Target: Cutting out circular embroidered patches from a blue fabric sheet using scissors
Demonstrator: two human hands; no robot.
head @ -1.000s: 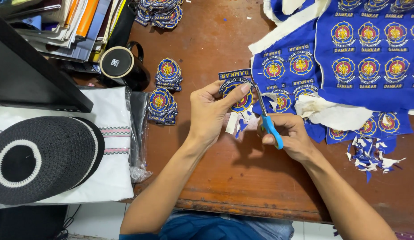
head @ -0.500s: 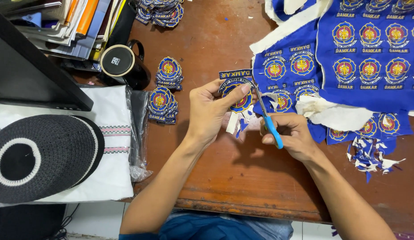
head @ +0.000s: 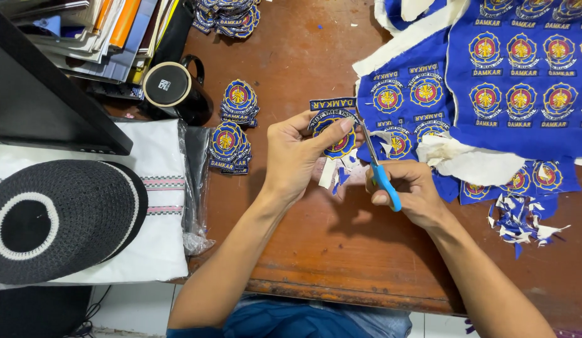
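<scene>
Knitted cap of black yarn with a white ring (head: 50, 219) lies at the far left on a folded white cloth with thin pink stripes (head: 156, 206). Behind them a black mug with a pale rim (head: 172, 87) stands beside a row of books and folders (head: 109, 31). To the right of the mug, two small piles of cut blue and yellow embroidered badges (head: 231, 128) rest on the brown wooden table (head: 328, 250).

Near the middle, the left hand (head: 294, 156) holds one round blue embroidered badge with a yellow centre (head: 334, 128) just above the table. The thumb lies across the front of the badge and the other fingers are curled behind it, so the grip is closed on it. White backing strips hang below the badge.

Just beside it, the right hand (head: 413, 191) holds small scissors with a light blue handle (head: 378, 166). Its fingers are closed around the handle, and the thin blades point up and touch the right edge of the badge.

Further right lies a large blue fabric sheet with rows of uncut badges (head: 522, 75), and near the table edge a heap of blue and white fabric scraps (head: 522, 222).
</scene>
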